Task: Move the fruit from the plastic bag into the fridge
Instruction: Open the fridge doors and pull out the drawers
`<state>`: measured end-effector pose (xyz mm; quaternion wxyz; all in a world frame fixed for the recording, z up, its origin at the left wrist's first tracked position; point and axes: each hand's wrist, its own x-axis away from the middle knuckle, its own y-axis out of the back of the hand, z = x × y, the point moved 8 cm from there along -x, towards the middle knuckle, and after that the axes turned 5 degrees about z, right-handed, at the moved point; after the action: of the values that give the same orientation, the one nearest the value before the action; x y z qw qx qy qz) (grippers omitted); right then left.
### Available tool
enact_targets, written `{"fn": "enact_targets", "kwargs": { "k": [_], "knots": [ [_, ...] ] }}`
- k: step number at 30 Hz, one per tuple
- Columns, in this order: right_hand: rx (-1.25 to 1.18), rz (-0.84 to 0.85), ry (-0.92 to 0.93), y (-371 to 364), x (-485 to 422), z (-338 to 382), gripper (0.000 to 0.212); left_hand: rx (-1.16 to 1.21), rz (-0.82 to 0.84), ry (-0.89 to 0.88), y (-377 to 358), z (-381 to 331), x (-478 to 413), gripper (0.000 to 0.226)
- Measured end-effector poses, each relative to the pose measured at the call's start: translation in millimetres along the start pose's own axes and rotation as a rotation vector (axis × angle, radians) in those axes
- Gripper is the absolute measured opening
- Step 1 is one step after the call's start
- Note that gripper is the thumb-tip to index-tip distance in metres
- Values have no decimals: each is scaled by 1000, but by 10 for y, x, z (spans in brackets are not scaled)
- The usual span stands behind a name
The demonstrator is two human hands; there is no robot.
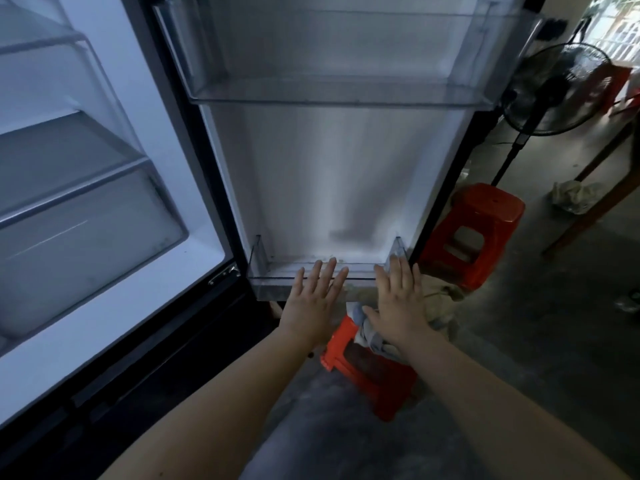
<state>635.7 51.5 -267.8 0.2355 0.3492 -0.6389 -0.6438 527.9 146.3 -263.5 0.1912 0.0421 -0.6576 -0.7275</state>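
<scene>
The fridge stands open, the left hand and right hand hold nothing with fingers spread wide, so fetching fruit likely comes next.

A grey concrete floor carries everything here. One red plastic stool stands upright towards its far side, and a second red stool sits nearer, partly hidden. Behind the upright one rises a black standing fan on its thin pole. To the right a wooden table leg slants down, with a crumpled pale rag on the floor just beside it. A bright window shows at the far end, blurred.
</scene>
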Motion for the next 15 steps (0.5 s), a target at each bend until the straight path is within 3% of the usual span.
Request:
{"fn": "enact_targets", "kwargs": {
  "k": [6, 11, 15],
  "knots": [
    [-35, -70, 75, 116, 167, 85, 86, 81, 56, 50, 31, -20, 114, 82],
    [-138, -151, 231, 271, 264, 312, 75, 307, -108, 91, 156, 139, 385, 75],
    [-147, -95, 372, 288, 309, 804, 71, 426, -144, 190, 18, 455, 786, 76]
  ]
}}
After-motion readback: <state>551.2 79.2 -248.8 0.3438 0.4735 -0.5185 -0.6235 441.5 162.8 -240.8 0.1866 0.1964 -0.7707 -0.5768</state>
